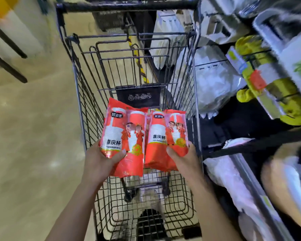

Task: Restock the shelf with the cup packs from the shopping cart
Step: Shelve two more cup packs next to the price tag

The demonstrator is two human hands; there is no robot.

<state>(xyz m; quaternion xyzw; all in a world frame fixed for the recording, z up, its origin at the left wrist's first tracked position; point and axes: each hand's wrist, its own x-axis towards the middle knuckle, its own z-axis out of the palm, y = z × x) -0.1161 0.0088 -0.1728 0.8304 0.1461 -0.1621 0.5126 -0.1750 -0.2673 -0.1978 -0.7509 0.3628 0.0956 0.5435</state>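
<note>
I hold two red cup packs side by side above the black wire shopping cart (80, 94). My left hand (101, 160) grips the lower end of the left cup pack (123, 136), thumb across its front. My right hand (182, 159) grips the lower end of the right cup pack (165, 140). Both packs are red plastic sleeves with white cup pictures and two cartoon figures. The cart's basket below them shows only wire mesh. The shelf (250, 173) runs along the right side, close to the cart.
The shelf holds clear plastic-wrapped goods (214, 84), yellow-green items (285, 94) and pale packs (233, 181) lower down. A beige floor (33, 136) lies open to the left. Dark table legs (7, 66) stand at the far left. A dark basket (109, 20) sits beyond the cart.
</note>
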